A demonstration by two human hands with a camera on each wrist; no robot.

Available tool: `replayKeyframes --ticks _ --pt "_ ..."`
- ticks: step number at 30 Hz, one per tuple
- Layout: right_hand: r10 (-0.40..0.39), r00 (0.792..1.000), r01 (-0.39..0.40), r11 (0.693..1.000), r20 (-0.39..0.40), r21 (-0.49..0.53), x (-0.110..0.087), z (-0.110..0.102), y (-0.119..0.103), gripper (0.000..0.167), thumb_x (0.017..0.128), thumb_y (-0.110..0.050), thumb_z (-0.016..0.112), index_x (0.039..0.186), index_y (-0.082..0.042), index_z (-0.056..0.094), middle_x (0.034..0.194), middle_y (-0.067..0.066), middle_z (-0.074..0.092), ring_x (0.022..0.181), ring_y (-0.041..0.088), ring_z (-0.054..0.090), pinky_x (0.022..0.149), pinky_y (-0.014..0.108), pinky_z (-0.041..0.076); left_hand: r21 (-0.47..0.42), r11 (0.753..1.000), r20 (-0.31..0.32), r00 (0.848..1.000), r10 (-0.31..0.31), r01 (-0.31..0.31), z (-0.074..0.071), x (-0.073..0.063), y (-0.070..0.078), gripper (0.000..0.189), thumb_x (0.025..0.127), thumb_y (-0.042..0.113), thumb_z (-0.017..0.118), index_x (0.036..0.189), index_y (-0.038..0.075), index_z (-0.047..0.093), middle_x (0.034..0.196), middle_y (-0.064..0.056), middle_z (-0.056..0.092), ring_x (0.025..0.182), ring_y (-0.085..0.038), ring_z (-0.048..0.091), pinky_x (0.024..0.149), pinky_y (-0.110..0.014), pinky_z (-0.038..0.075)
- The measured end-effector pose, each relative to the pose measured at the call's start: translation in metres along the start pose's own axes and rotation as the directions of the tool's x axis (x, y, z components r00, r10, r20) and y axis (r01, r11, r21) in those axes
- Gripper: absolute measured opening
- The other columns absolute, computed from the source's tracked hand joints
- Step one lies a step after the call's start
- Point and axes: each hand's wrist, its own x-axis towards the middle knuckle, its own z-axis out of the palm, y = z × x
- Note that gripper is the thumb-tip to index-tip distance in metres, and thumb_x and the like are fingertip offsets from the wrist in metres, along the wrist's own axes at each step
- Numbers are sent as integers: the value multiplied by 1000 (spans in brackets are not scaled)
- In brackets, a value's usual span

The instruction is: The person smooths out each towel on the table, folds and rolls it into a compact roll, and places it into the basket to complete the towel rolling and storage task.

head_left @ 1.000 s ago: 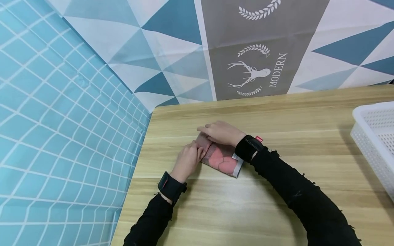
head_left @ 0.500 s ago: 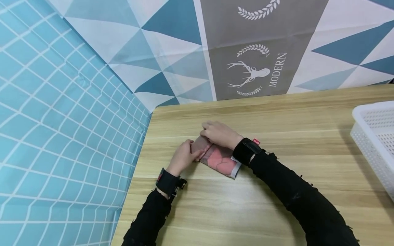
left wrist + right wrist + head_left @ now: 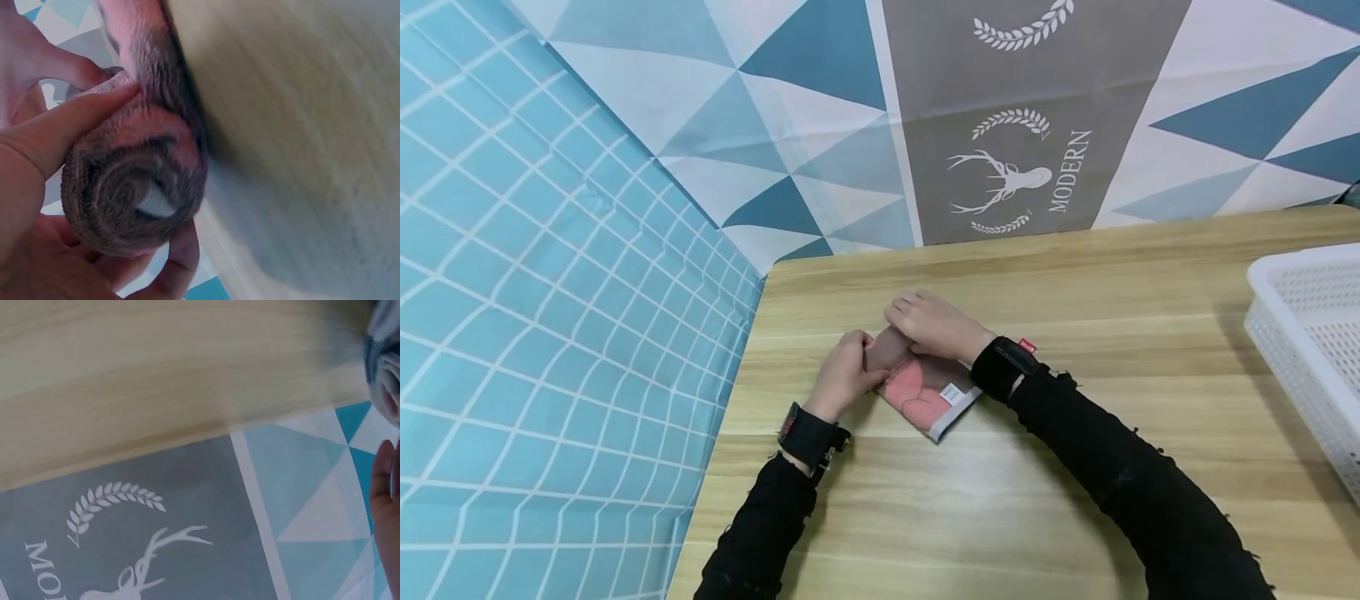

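Observation:
A pink and grey-brown towel (image 3: 917, 400) is partly rolled up; its flat part, with a pale edge and white label (image 3: 952, 393), lies toward the person. My left hand (image 3: 841, 375) holds the near left end of the roll (image 3: 134, 169), thumb on top and fingers beneath. In the left wrist view the coiled layers show in a spiral. My right hand (image 3: 936, 323) grips the roll's far side, its fingers largely hidden in the head view. The right wrist view catches only the roll's other end (image 3: 384, 375) and some fingers (image 3: 381, 478) at its right edge.
A white perforated plastic basket (image 3: 1292, 333) stands on the wooden table (image 3: 1075, 500) at the right. Behind the table hangs a patterned cloth (image 3: 820, 125) with a deer print. Blue checked cloth (image 3: 565, 333) borders the left side.
The left hand has shifted from the towel's front edge to the roll's left end. The flat part has swung left and looks shorter, its label now fully visible. The right hand has moved slightly.

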Motion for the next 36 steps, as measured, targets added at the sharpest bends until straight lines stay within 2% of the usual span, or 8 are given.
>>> replayKeyframes --ticks 4,7,13,18,22,26,30,36 --pt "20 1000 -20 1000 6 12 1 7 2 50 74 -16 86 114 -1 58 107 10 64 106 26 57 97 40 46 81 995 -25 998 65 -63 4 2 -2 50 77 5 84 113 3 49 104 -18 66 97 -31 66 82 -44 53" --pt "30 999 -29 999 -33 35 1 14 1 37 79 -10 79 110 0 61 104 10 66 102 25 61 95 40 48 104 988 -20 993 120 -117 5 2 -3 51 80 10 83 114 5 46 104 -18 66 97 -30 67 81 -43 54" --pt "68 993 -59 994 -93 88 -2 21 3 14 83 -3 67 96 -4 62 89 5 65 84 20 64 81 35 53 -131 984 32 991 129 -124 -8 -1 -2 33 96 29 68 116 5 59 105 -11 68 90 -19 63 78 -36 51" --pt "99 984 -137 950 147 281 -4 3 9 28 73 -8 79 92 -9 58 91 1 59 85 17 57 76 32 51 -157 981 -22 993 114 -116 -8 -9 -2 32 89 20 75 118 7 69 112 -8 72 94 -14 67 81 -32 52" --pt "99 918 -283 842 384 459 0 -20 16 19 78 -15 76 85 -12 59 83 -2 54 75 13 51 68 28 45 -60 979 -107 976 189 -196 -1 -16 1 31 82 17 81 111 7 75 109 -7 75 93 -15 72 80 -29 56" --pt "92 877 -370 755 471 542 5 -35 22 15 87 -18 73 80 -10 62 75 -2 54 68 11 50 65 25 42 87 956 -148 945 291 -281 2 -20 8 22 79 17 84 99 9 80 114 -9 73 99 -20 72 83 -33 57" --pt "132 858 -417 744 497 522 8 -36 24 27 85 -22 79 99 -5 64 89 4 57 80 16 53 73 29 45 151 943 -99 945 313 -296 1 -19 10 17 85 23 80 96 11 81 120 -9 70 109 -23 67 88 -38 55" --pt "104 848 -379 804 520 458 11 -32 23 44 85 -23 79 125 -7 67 120 7 62 106 21 51 93 35 45 85 952 -25 955 297 -294 -2 -14 6 12 90 21 74 95 11 80 121 -9 66 114 -25 62 91 -41 53"
